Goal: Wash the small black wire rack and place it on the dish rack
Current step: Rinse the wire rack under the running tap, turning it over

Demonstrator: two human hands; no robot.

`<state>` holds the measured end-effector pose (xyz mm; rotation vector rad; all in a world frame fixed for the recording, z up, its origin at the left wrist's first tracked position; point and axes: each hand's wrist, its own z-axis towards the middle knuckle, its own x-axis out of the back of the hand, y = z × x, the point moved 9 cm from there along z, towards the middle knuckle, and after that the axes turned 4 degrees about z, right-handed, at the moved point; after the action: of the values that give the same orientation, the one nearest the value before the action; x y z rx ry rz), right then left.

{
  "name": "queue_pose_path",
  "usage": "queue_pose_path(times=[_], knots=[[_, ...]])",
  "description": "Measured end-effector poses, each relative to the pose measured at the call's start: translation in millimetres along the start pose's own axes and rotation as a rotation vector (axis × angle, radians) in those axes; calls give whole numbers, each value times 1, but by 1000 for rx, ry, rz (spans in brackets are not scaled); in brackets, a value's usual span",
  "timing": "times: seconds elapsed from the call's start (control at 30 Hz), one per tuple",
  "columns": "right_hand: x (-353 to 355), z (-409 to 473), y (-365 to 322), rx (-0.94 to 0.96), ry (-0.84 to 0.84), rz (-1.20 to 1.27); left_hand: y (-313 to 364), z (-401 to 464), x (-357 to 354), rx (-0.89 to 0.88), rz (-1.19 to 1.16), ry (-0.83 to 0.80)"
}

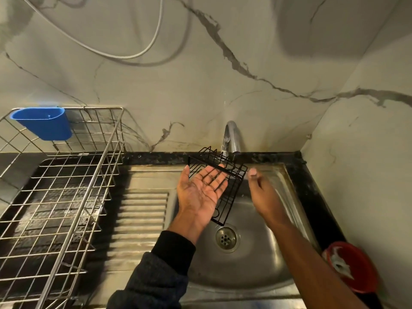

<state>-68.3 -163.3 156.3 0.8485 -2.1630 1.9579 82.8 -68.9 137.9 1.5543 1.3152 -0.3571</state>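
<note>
Two hands: both over the sink (263,273), under the tap (231,139).
Left hand (200,192): palm up, fingers spread flat, grasping nothing; the wire rack (231,190) lies tilted behind the palm and fingers, its far end just below the spout.
Right hand (260,188): blurred, just right of the rack; whether its fingers are curled shut or loose cannot be told, nor whether it touches the rack.
Drain (226,238): near side of the rack, uncovered.
Dish rack (73,181): steel wire, left of the sink, well apart from the wire rack.
Blue cup (44,122): hung on the dish rack's far rim.
Red bowl (354,266): right counter edge, near side.
Drainboard (142,210): ribbed, between dish rack and basin.
</note>
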Motion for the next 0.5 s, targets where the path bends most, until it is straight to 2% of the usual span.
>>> queue_pose_path(times=[0.2, 0.33, 0.5], knots=[[-20, -5, 0, 137, -184, -242, 3, -3, -4, -37, 46, 19], [-23, 5, -10, 233, -113, -332, 7, -3, -7, -51, 87, -14], [-17, 19, -12, 213, -63, -390, 7, -6, -11, -40, 114, -45]])
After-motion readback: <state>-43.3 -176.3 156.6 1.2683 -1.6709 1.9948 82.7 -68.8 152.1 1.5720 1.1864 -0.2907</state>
